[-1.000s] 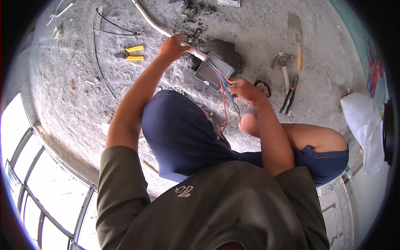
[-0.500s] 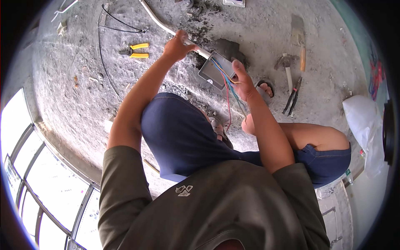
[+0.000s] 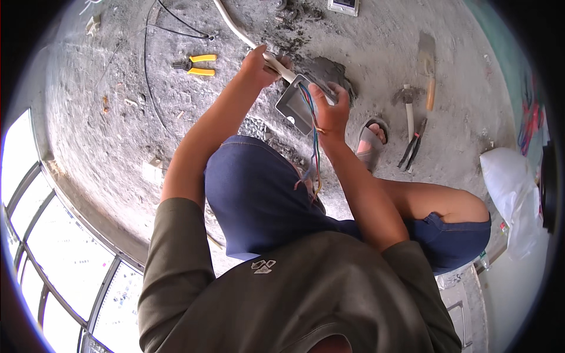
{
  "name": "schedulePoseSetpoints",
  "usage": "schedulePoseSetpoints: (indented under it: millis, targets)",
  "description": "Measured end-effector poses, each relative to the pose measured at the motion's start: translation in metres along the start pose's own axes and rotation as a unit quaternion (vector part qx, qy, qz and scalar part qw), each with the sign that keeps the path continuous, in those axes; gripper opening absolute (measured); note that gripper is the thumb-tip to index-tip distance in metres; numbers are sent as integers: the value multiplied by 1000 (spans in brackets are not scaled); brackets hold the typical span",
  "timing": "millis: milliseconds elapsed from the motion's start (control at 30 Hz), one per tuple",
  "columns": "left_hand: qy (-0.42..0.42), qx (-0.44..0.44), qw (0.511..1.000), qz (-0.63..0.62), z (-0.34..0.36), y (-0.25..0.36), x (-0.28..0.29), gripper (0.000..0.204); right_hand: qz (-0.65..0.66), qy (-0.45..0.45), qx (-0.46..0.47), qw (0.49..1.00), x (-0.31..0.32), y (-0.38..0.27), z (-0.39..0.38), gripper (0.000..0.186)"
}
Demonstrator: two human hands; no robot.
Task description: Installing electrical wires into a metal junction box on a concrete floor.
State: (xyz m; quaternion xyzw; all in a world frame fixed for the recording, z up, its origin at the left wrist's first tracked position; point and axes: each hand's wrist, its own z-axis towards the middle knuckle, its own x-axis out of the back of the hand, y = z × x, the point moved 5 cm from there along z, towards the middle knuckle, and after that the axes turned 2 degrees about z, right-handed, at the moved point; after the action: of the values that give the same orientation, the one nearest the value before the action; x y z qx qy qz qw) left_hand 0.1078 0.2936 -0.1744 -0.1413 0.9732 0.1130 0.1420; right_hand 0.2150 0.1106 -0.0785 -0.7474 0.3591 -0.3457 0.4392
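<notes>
My left hand is wrapped round a white conduit pipe close to where it meets a grey electrical box. The box is open-topped and tilted above the floor. On its right side my right hand grips the box, thumb over the near edge and fingers partly hidden behind it. Several coloured wires, blue, red and yellow among them, come out of the pipe end, pass beneath my right thumb and hang down over the box's near edge toward my foot.
Yellow-handled pliers and a black cable lie on the left of the rough floor. A dark mortar heap sits behind the box. To the right are a hammer, a trowel, dark pliers and a white bag.
My right hand has moved from beside the wires onto the box's right side, its thumb over them. The loose wires now hang closer together. My left hand stays on the pipe.
</notes>
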Motion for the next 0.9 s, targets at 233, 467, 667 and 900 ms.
schedulePoseSetpoints:
  millis: [233,467,667,900]
  targets:
    - [83,10,980,179,6,-3,-23,37,18,12,58,998,1,5,5,40]
    - [11,3,999,-49,21,0,4,26,114,-36,-215,969,-10,4,4,39]
    - [-23,-22,998,-52,3,-6,-17,38,255,17,-314,914,-14,14,-4,40]
    - [47,29,998,-7,11,3,-17,34,-83,5,285,955,-7,-40,-10,21]
